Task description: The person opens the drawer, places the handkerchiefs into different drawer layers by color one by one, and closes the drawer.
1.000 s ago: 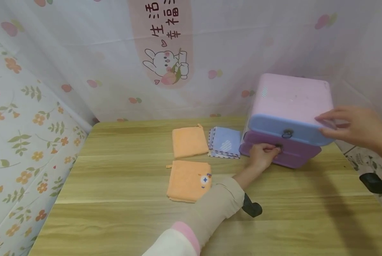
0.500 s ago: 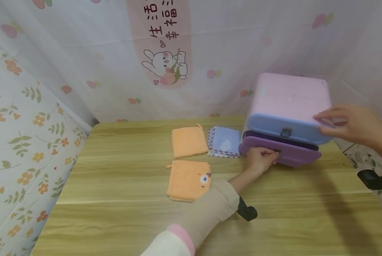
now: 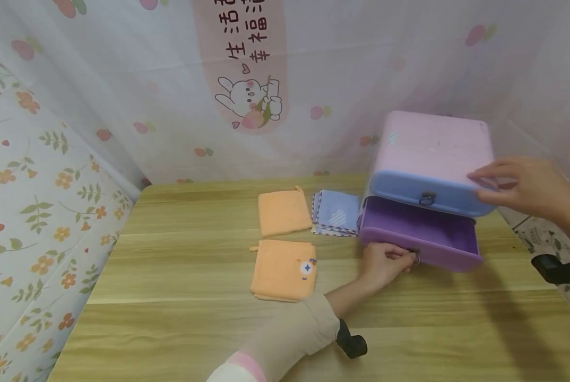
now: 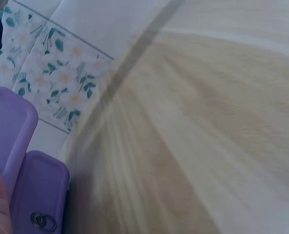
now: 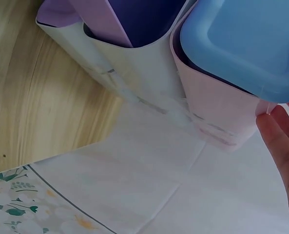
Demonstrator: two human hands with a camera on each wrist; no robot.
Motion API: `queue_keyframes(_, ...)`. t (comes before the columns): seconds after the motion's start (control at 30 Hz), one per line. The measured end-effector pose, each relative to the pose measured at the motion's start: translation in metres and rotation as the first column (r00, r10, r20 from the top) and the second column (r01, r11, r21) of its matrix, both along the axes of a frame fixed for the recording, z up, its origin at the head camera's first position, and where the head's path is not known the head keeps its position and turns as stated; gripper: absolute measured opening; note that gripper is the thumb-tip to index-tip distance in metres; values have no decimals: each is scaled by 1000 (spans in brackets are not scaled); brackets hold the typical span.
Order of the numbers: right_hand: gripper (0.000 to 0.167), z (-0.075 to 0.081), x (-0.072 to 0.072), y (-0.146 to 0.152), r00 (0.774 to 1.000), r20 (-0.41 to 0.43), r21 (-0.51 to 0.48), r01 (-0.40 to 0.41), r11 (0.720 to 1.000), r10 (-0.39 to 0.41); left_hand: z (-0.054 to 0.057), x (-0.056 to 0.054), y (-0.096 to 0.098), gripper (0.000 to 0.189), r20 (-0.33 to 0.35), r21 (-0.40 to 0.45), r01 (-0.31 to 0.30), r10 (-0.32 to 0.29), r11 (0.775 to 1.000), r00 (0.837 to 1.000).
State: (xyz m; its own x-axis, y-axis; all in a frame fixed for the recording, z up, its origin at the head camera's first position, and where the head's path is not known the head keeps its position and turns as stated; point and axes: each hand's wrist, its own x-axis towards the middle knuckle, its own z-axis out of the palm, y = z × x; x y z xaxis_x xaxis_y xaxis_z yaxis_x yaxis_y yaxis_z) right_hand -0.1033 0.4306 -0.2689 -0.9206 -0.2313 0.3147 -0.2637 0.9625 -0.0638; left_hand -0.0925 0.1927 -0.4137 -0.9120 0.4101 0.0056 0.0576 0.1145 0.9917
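At the right of the table stands a small drawer cabinet [image 3: 433, 143] with a pink top and a blue upper drawer [image 3: 395, 185]. Below that, a purple drawer [image 3: 419, 249] is pulled out, its dark inside showing. My left hand [image 3: 385, 265] pinches the metal ring pull [image 3: 416, 258] on its front. Another purple drawer [image 4: 39, 190] with its own ring sits beneath it in the left wrist view. My right hand [image 3: 528, 185] rests on the cabinet's upper right corner with fairly straight fingers; its fingertips [image 5: 267, 122] touch the pink edge in the right wrist view.
Left of the cabinet lies a folded blue cloth [image 3: 337, 209] with a checked border. Two folded orange cloths [image 3: 282, 212] lie further left, one in front of the other. All are on the wooden table [image 3: 170, 297], with a printed curtain [image 3: 161, 79] behind.
The purple drawer has slid out toward me, drawn by my left hand on its ring. My right hand has stayed at the cabinet's corner.
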Motion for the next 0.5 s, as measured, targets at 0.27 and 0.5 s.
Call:
queue_keyframes(0.27,34,0,1,-1,1000,1,-13,6,1000,-5,-5,16,-16,8,67,83,64,-70,995,995)
queue_keyframes(0.5,35,1,1,-2,999,26,-15,31,999,-31,-5,31,-25,9,96,71,103,-110,992,989)
